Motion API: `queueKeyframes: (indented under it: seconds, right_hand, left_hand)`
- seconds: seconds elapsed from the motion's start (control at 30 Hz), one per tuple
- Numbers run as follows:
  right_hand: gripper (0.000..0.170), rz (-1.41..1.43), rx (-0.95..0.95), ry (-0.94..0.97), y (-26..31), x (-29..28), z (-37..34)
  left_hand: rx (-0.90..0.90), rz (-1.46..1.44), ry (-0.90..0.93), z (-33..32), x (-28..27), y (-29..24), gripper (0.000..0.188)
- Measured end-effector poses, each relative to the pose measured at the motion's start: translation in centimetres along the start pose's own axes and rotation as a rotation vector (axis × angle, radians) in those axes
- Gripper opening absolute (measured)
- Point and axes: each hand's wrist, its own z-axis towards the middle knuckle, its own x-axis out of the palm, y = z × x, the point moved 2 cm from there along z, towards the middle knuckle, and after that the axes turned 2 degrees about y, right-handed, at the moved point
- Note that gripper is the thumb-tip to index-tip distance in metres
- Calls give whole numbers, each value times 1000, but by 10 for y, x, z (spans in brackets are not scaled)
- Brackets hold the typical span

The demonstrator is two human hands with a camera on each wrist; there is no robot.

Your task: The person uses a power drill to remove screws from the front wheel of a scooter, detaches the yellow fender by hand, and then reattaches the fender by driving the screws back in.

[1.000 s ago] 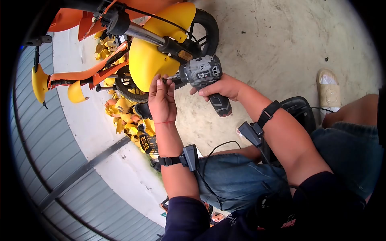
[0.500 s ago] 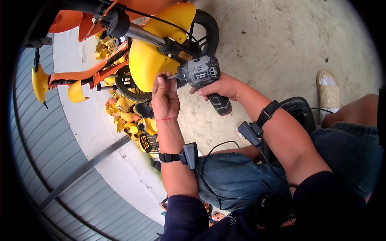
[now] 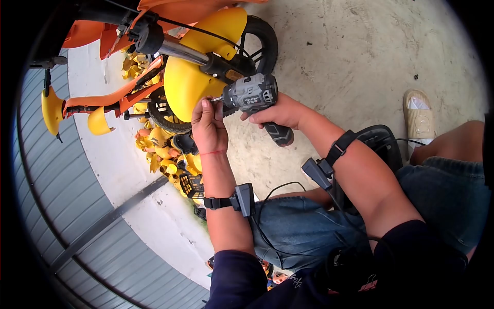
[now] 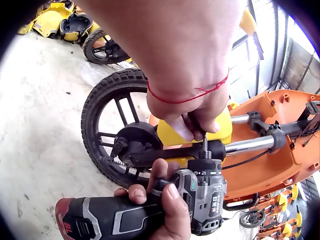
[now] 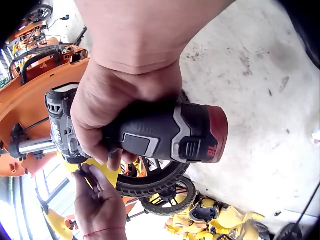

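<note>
My right hand [image 3: 280,110] grips a grey and black cordless drill [image 3: 250,92] by its handle, fingers curled round it in the right wrist view. The drill's thin metal bit [image 4: 205,142] points at the fingertips of my left hand [image 3: 210,126]. Those fingers and the thumb pinch a small dark piece [image 5: 85,171] at the bit's tip, mostly hidden by the fingers. Just beyond both hands is the yellow front fender [image 3: 188,90] of an orange two-wheeler, beside its fork [image 3: 185,50] and black front wheel [image 4: 112,130].
A second orange and yellow two-wheeler [image 3: 110,98] stands at the left. Behind it lies a heap of yellow parts [image 3: 164,154] and a black basket [image 3: 191,185]. Concrete floor [image 3: 350,51] stretches off to the right. Cables [image 3: 265,216] run from the wrist cameras across my lap.
The drill has shifted slightly left, toward my left fingertips, and turned a little. My left hand has moved only slightly, still pinching at the bit's tip.
</note>
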Motion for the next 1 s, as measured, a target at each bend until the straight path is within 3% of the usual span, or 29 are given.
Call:
queueKeyframes:
  seconds: [0.23, 0.37, 0.47, 0.57, 0.6, 0.73, 0.83, 1.0]
  right_hand:
    - [39, 91, 74, -1, -4, -6, -4]
    - [39, 204, 92, 24, -7, -9, -5]
    - [40, 222, 60, 31, -6, -8, -4]
    - [40, 208, 25, 19, -9, -11, 0]
    - [40, 212, 1, 7, -10, -10, 1]
    - [40, 174, -56, -98, -11, -7, 5]
    - [40, 160, -84, -123, -12, -2, 7]
    - [38, 152, -125, -190, -18, 3, 9]
  left_hand:
    - [17, 171, -18, 0, 6, 9, 18]
    - [10, 235, -49, -8, 28, 4, 32]
    - [-116, 210, 47, -18, 42, -6, 49]
    - [-541, 310, 31, -15, -1, -6, 62]
    - [-593, 302, -6, -16, -8, -3, 67]
    - [-199, 261, -130, -5, -17, 17, 61]
    - [-112, 52, -141, 7, -22, 20, 51]
    - [-110, 84, -148, 10, -24, 21, 51]
